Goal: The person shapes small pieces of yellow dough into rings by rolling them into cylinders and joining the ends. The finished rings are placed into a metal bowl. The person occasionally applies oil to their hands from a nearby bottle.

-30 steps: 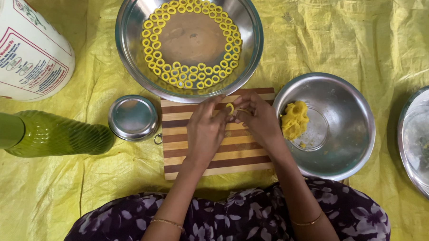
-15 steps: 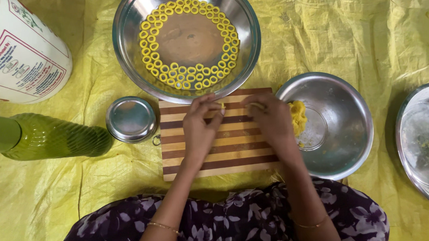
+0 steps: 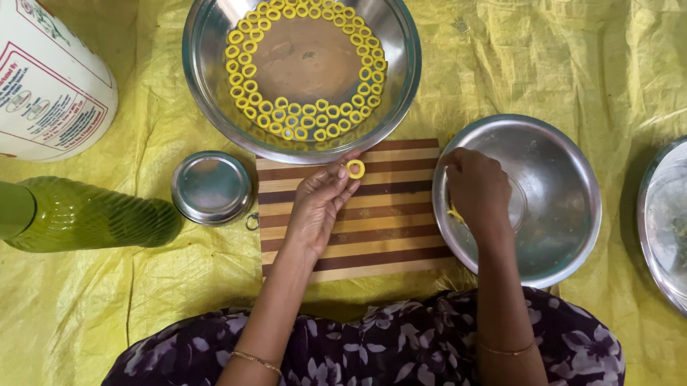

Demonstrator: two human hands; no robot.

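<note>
My left hand (image 3: 322,203) holds a small yellow dough ring (image 3: 355,169) at its fingertips, over the far edge of a striped wooden board (image 3: 382,222). Just beyond it stands a big steel bowl (image 3: 402,31) with several yellow rings laid around its inner wall. My right hand (image 3: 477,190) reaches into a smaller steel bowl (image 3: 557,201) on the right, fingers down on yellow dough (image 3: 455,213) that it mostly hides.
A yellow sheet (image 3: 552,56) covers the floor. A small steel lid (image 3: 211,187) lies left of the board, a green bottle (image 3: 78,217) on its side further left, a white printed container (image 3: 35,82) behind it, another steel vessel (image 3: 676,235) at right.
Both hands were together over the board shaping a ring. Now the left hand has lifted the finished ring toward the big bowl and the right hand has moved into the right bowl.
</note>
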